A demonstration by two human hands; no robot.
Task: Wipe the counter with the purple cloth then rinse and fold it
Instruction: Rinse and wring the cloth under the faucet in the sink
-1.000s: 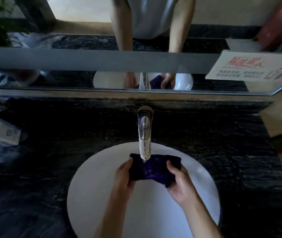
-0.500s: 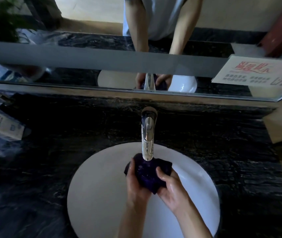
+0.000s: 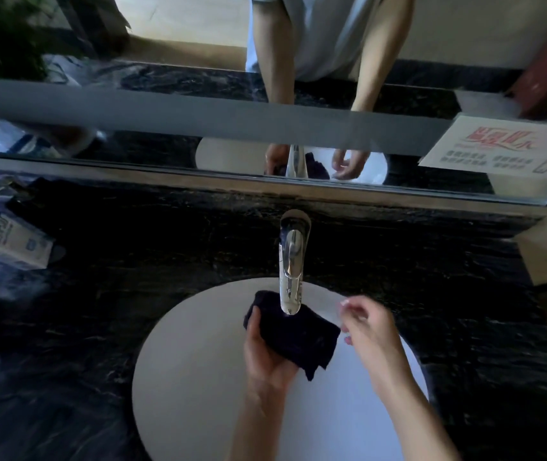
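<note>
Since half a second ago, right hand [image 3: 367,331] has let go of cloth [image 3: 293,336]; fingers loosely curled, holding nothing, just right of it. Left hand [image 3: 267,352] grips cloth under tap [image 3: 291,271], over sink [image 3: 182,377]. Long axis runs left-right. Sink otherwise holds nothing visible.

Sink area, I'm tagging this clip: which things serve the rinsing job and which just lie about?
In use: dark purple cloth, left hand gripping it, right hand beside it, chrome faucet, round white basin, black marble counter.
Lying about: white-and-blue tissue pack, printed notice card.
</note>
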